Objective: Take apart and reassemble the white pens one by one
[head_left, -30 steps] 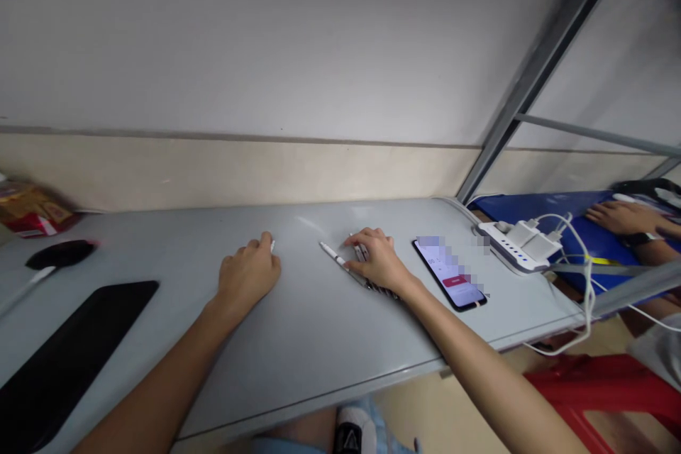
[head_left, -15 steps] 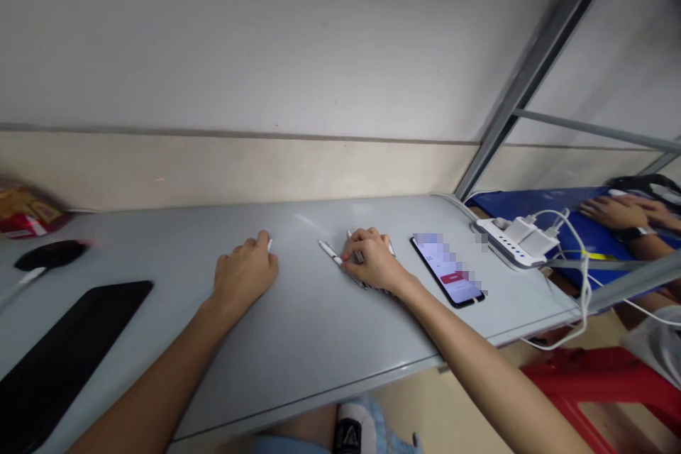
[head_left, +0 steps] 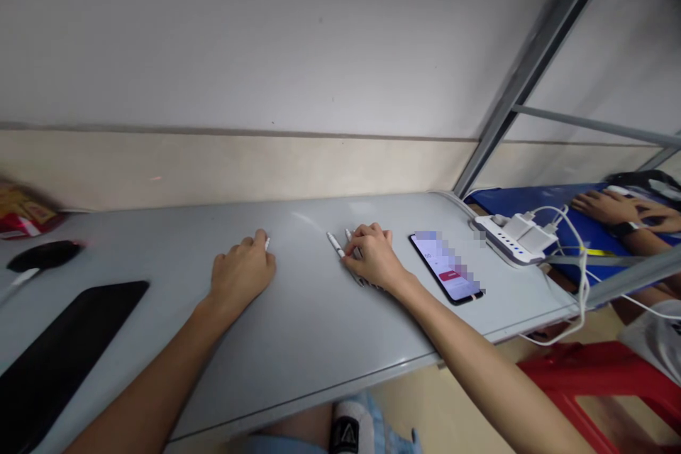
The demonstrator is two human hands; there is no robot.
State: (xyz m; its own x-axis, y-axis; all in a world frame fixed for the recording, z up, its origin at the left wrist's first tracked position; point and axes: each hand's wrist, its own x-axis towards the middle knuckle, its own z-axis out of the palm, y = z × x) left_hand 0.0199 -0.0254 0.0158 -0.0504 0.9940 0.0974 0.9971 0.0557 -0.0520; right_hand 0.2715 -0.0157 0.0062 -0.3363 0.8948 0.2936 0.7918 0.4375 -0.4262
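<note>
My left hand [head_left: 242,271] rests on the grey table [head_left: 319,326] with its fingers curled round a small white piece whose tip shows at the fingertips. My right hand [head_left: 375,257] lies further right with its fingers bent over a few white pens [head_left: 337,246] that lie side by side on the table; their tips stick out to the left of the fingers. A phone [head_left: 445,267] with a lit screen lies just right of my right hand.
A black flat pad [head_left: 58,347] lies at the near left, with a black oval object [head_left: 42,254] and a red packet [head_left: 21,211] behind it. A white power strip [head_left: 513,241] with chargers and cables sits at the table's right end. Another person's hands [head_left: 611,207] rest on a blue surface beyond. A red stool [head_left: 606,383] stands below.
My right hand has drawn the pens together, and the leftmost pen has swung closer to the others. My left hand has stayed put.
</note>
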